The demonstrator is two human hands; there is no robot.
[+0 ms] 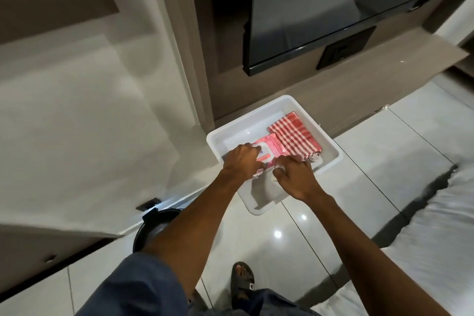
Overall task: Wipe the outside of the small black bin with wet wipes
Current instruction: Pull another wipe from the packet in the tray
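White tray (325, 136): sits on the glossy tiled floor (295, 238), against the base of a wood-panelled wall unit. Near corner partly covered by my forearms.

Pink wet-wipe pack (266, 150): lies in the tray, white flap label facing up; lettering mostly covered, not readable. My left hand (242, 161) rests on its left end, fingers curled down over the edge, pressing or gripping it; palm side hidden.

My right hand (295, 177): at the pack's near right corner, fingers drawn together around something small and pale, possibly a wipe or the flap. Which one, I cannot tell.

Red-and-white checked cloth (295, 136): folded, in the tray, touching the far right side of the pack.

Small black bin (151, 228): on the floor to my left, near the wall, well apart from the tray. Only part of the rim and a lid piece show; the rest is behind my left arm.

Bed edge (436, 226): white bedding, right side, cut off by the frame.

Sandalled foot (242, 281): lower centre.
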